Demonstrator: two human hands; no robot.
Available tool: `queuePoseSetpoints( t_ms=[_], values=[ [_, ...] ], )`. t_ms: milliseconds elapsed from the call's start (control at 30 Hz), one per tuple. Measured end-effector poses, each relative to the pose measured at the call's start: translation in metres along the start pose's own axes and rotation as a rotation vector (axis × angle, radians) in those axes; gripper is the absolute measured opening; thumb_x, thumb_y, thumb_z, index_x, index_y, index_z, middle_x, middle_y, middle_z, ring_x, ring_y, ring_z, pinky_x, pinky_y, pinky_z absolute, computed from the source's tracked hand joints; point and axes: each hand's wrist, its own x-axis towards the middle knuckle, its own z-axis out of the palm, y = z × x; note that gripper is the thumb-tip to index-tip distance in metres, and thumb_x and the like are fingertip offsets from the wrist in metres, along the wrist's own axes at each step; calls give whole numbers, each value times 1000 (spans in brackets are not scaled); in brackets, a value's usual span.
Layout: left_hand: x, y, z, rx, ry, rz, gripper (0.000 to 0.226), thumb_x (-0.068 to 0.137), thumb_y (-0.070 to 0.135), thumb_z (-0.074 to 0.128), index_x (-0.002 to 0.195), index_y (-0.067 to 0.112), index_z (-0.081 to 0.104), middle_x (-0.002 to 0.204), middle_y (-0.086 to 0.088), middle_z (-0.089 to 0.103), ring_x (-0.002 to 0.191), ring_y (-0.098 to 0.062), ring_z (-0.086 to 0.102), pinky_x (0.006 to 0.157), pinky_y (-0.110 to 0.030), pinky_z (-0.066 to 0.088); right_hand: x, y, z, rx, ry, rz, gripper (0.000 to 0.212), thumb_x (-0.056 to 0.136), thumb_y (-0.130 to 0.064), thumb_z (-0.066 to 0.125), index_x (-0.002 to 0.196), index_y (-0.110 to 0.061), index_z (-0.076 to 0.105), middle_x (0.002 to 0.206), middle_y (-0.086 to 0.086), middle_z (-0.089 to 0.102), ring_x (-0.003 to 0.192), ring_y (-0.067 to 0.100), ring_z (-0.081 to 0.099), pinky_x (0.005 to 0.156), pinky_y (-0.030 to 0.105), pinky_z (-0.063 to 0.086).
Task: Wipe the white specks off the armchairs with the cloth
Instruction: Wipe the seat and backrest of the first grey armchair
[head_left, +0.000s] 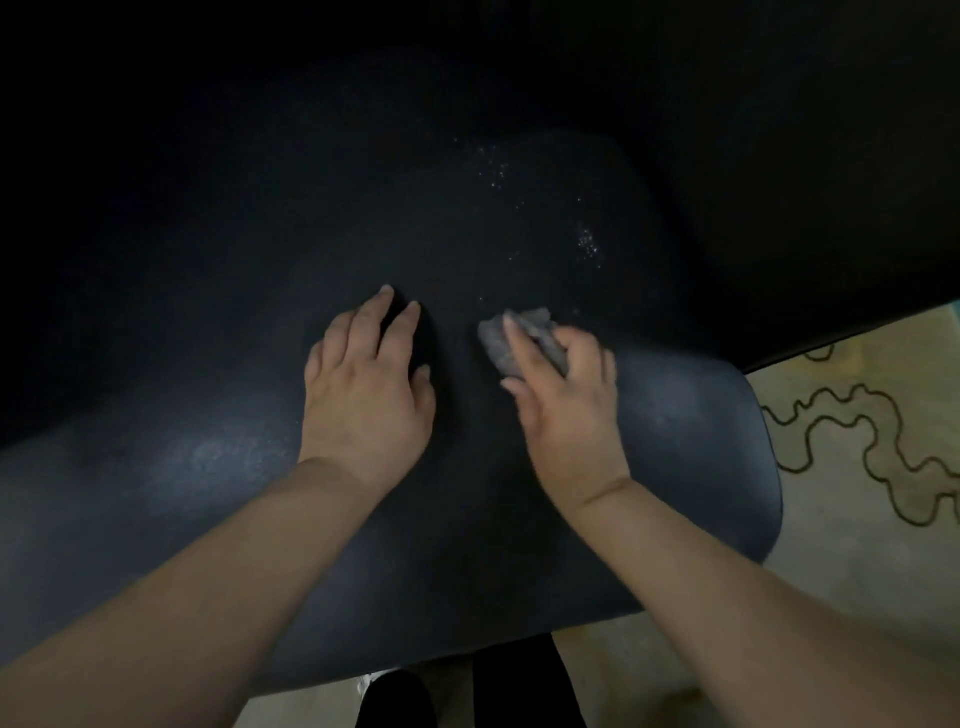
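Both my forearms reach over the dark armchair (675, 431) seat. My left hand (366, 395) lies flat on the cushion, fingers spread, holding nothing. My right hand (566, 410) is clamped on the grey cloth (511, 340), pressing it to the seat. White specks (587, 244) lie beyond it. Patterned floor (857, 467) shows at right.

Head camera looks steeply down, close over the armchair (675, 441).

Your right hand (563, 400) presses a crumpled grey cloth (519, 338) onto the dark armchair (675, 415) seat. Your left hand (366, 384) lies flat beside it, fingers spread. White specks (587, 244) dot the seat beyond the cloth.
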Motion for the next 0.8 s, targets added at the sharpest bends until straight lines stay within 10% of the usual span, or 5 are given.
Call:
queuePoseSetpoints(
  t_ms=[167, 300, 433, 633, 800],
  values=[
    [9, -4, -5, 0, 4, -41, 58, 90, 28, 53, 145, 18, 38, 154, -5, 29, 136, -29, 26, 111, -45, 22, 56, 19, 2, 39, 117, 273, 49, 93, -21, 58, 141, -27, 48, 123, 14, 43, 102, 31, 42, 95, 36, 38],
    [13, -8, -8, 1, -7, -57, 59, 91, 30, 51, 147, 20, 35, 155, -5, 26, 138, -28, 23, 112, -44, 22, 42, -24, 15, 104, 21, 74, 61, 88, -9, 65, 143, -25, 46, 126, 13, 44, 105, 28, 41, 100, 18, 28],
    [14, -8, -9, -17, -9, -68, 59, 91, 31, 50, 147, 20, 35, 155, -5, 26, 138, -27, 22, 112, -44, 21, 4, -9, 4, -5, -46, -102, 49, 92, -26, 53, 140, -27, 48, 120, 7, 38, 94, 32, 47, 86, 39, 42],
    [15, -8, -9, -20, -23, -62, 58, 92, 30, 52, 146, 20, 36, 155, -4, 26, 137, -27, 21, 112, -43, 20, 74, 16, 4, 96, 49, 157, 52, 90, -15, 62, 140, -26, 50, 122, 12, 44, 107, 26, 40, 100, 28, 33],
    [21, -4, -11, -16, -35, -63, 59, 92, 30, 52, 147, 21, 34, 155, -5, 25, 137, -26, 20, 112, -42, 19, 32, 2, 0, 45, -88, -118, 52, 90, -19, 59, 140, -29, 49, 121, 4, 41, 100, 27, 43, 89, 38, 43]
  ],
)
